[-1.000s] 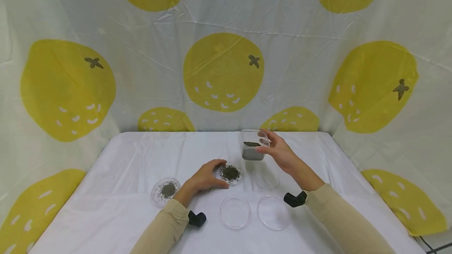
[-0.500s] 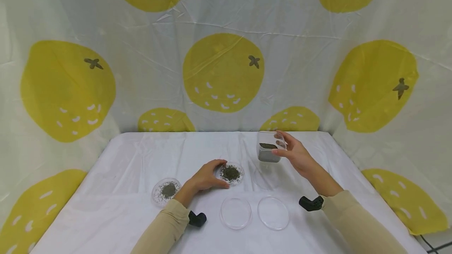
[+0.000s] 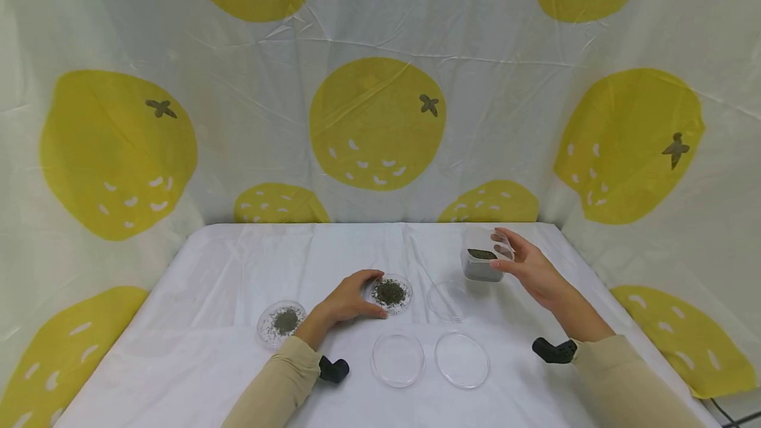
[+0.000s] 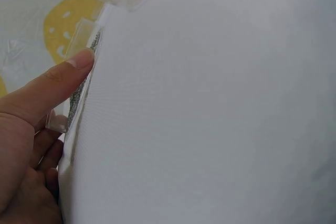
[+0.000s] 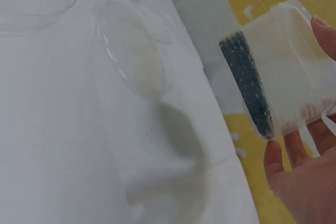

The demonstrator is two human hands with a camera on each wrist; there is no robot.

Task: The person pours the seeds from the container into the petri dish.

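Left hand (image 3: 351,299): curls thumb and fingers round the sides of a filled dish (image 3: 407,283), low on the white-covered desk (image 3: 351,243). Dark heap (image 3: 389,293): lies in that dish, just beside the fingertips, with flecks strewn towards the rim.

Right hand (image 3: 529,273): grips a clear tub (image 3: 483,273) by one side, thumb on the near face, above the desk, to the right of the left fingers. Dark grains (image 5: 247,85): form a layer at the base of the tub.

Second dish (image 3: 263,332): sits left of the left fingers, close to the left wrist (image 3: 312,332); carries a grey-green heap (image 3: 286,321).

Clear dish (image 3: 448,300): lies between left and right fingers, on the near side of the tub.

Front disc (image 3: 398,360) and right-hand disc (image 3: 462,360): lie side by side, nearer the body than either set of fingers; dish or lid, cannot tell.

Fruit-print curtain (image 3: 377,131): hangs beyond all fingers.

Hazards, as judged. Spill: from a tilt of the tub, with loose grains over the rim. Drop: from a one-sided hold on smooth plastic. Scatter: from a tug of the left fingers on the shallow filled dish. Knock: from a backward sweep of the left wrist into the second dish.
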